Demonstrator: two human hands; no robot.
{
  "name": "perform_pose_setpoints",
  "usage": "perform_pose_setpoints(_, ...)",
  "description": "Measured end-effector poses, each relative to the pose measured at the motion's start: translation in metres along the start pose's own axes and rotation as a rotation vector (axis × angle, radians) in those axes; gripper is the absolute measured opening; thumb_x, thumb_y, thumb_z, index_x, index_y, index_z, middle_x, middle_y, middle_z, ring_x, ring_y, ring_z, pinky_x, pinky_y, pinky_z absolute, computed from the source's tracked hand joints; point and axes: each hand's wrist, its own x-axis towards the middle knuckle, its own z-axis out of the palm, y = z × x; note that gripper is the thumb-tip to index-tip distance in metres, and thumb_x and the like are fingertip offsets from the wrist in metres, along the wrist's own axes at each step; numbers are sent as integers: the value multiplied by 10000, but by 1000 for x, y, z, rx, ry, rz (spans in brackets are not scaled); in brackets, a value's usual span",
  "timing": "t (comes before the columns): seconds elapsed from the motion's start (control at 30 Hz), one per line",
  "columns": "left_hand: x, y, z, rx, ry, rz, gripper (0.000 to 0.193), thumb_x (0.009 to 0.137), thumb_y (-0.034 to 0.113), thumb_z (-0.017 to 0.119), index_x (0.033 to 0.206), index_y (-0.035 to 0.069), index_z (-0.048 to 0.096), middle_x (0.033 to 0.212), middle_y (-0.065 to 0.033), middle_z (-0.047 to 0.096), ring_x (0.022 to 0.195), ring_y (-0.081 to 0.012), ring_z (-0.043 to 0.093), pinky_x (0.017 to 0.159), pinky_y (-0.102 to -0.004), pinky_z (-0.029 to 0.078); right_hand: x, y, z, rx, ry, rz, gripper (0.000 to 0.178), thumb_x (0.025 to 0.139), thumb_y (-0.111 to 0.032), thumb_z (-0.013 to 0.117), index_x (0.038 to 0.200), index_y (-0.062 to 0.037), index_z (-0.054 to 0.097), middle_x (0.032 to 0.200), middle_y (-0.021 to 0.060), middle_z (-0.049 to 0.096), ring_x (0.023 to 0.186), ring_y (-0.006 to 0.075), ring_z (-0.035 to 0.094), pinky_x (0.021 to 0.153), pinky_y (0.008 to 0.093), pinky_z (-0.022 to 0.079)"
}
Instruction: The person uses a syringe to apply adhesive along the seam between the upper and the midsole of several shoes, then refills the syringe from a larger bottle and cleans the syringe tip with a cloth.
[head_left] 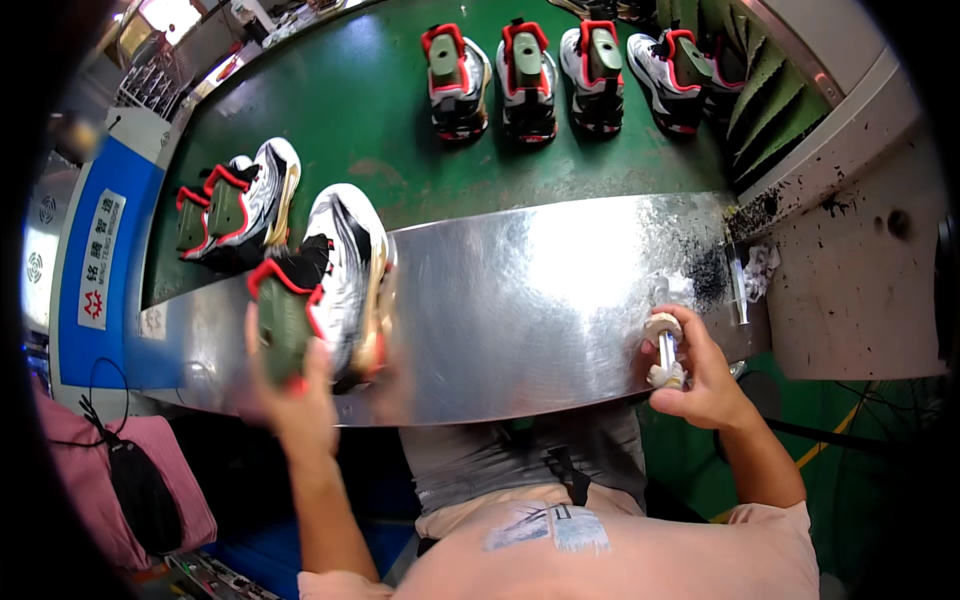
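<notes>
My left hand (302, 405) is closed on the green last at the heel of a white, black and red sneaker (347, 262). The sneaker is tilted on its side over the left part of the metal plate (480, 330), and motion blurs the hand a little. At the plate's right edge, my right hand (708, 378) grips a short clear rod with whitish wads at both ends (665, 348); its exact kind I cannot make out. More sneakers with green lasts (235, 210) lie at the left.
Along the far side of the green tabletop (330, 110) stands a row of similar sneakers (527, 75). Green ribbed sheets (780, 110) and a grey, stained machine housing (860, 220) border the right. A blue and white panel (110, 250) is at the left. Crumpled white scraps (762, 270) lie near the housing.
</notes>
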Motion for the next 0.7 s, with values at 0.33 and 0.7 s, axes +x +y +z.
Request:
perform_pose_setpoints(0.33, 58, 64, 50, 611, -1055, 833, 495, 489, 232, 797, 913, 31, 642, 1009, -151, 631, 890, -341, 613, 811, -351, 484, 5, -8, -28, -200, 135, -87, 797, 701, -393, 725, 1304, -40, 341, 1008, 50, 511, 914, 116, 493, 780, 244, 417)
perform_pose_setpoints(0.7, -118, 22, 45, 256, -609, 1141, 151, 750, 73, 615, 892, 69, 664, 939, -54, 634, 902, -212, 626, 815, -330, 514, -15, -86, -51, -50, 119, 140, 840, 690, -622, 623, 1238, -35, 376, 882, 92, 543, 710, 115, 513, 580, 208, 417)
